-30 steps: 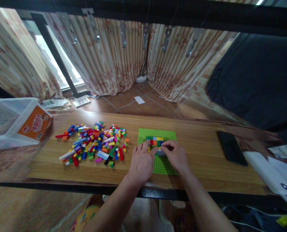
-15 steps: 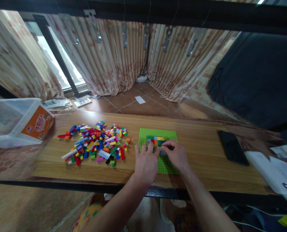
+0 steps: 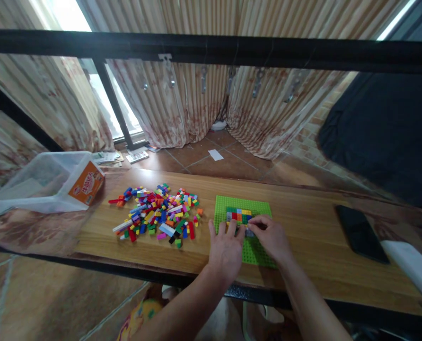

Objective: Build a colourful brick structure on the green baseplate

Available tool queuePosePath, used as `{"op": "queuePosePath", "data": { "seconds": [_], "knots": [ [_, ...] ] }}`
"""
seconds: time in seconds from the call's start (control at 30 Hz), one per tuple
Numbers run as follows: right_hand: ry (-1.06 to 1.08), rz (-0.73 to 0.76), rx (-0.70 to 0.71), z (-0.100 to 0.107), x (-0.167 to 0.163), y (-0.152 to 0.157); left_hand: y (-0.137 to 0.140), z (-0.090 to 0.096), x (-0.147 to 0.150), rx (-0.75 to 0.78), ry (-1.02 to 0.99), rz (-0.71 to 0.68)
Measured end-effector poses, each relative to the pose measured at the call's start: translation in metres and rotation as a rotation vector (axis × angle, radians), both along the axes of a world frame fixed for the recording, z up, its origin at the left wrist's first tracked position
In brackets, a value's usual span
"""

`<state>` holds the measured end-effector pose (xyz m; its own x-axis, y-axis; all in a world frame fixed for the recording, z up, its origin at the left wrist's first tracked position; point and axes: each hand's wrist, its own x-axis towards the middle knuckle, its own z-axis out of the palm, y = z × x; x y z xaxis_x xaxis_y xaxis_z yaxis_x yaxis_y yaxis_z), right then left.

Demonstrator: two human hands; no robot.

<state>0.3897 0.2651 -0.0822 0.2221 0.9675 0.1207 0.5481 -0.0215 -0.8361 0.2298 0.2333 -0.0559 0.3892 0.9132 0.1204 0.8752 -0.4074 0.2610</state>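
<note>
A green baseplate (image 3: 260,253) lies on the wooden board, with a block of colourful toy bricks (image 3: 239,214) fixed near its middle. My left hand (image 3: 225,246) rests over the plate's left side, fingers spread and tips at the near edge of the bricks. From the right, my right hand (image 3: 270,236) reaches in with thumb and forefinger pinched at the right end of the bricks. Whatever sits in that pinch is too small and covered to make out. My fingers hide the near part of the brick block.
A heap of loose toy bricks (image 3: 161,213) spreads left of the baseplate. Beyond it stands a clear plastic bin (image 3: 55,189) with an orange label. A black phone (image 3: 360,233) lies at the right, beside a white object (image 3: 409,270). A dark bar (image 3: 211,49) crosses above.
The camera view has shifted, so the table things appear further right and slightly lower. Both hands stay at the bricks in nearly the same pose.
</note>
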Motion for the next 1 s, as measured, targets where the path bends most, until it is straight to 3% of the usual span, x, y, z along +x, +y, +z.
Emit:
{"op": "queuePosePath", "data": {
  "seconds": [0.17, 0.33, 0.4, 0.5, 0.7, 0.87, 1.0],
  "knots": [
    [0.087, -0.070, -0.015, 0.004, -0.003, 0.000, 0.009, 0.007, -0.017, 0.052, -0.204, 0.017],
    [0.011, -0.055, 0.140, 0.019, -0.033, -0.006, 0.044, 0.015, -0.053, 0.105, -0.391, 0.216],
    [-0.030, 0.003, 0.192, 0.024, -0.046, -0.008, 0.057, 0.015, -0.069, 0.088, -0.348, 0.309],
    [-0.044, 0.021, 0.238, 0.026, -0.056, -0.008, 0.066, 0.012, -0.085, 0.062, -0.203, 0.284],
    [0.039, -0.127, 0.328, 0.023, -0.044, 0.001, 0.067, 0.007, -0.084, 0.037, 0.026, 0.239],
    [0.070, -0.203, 0.319, 0.026, -0.037, 0.003, 0.067, 0.009, -0.080, 0.035, 0.020, 0.279],
    [0.080, -0.198, 0.314, 0.028, -0.036, 0.002, 0.063, 0.015, -0.078, 0.005, -0.120, 0.283]
  ]
}}
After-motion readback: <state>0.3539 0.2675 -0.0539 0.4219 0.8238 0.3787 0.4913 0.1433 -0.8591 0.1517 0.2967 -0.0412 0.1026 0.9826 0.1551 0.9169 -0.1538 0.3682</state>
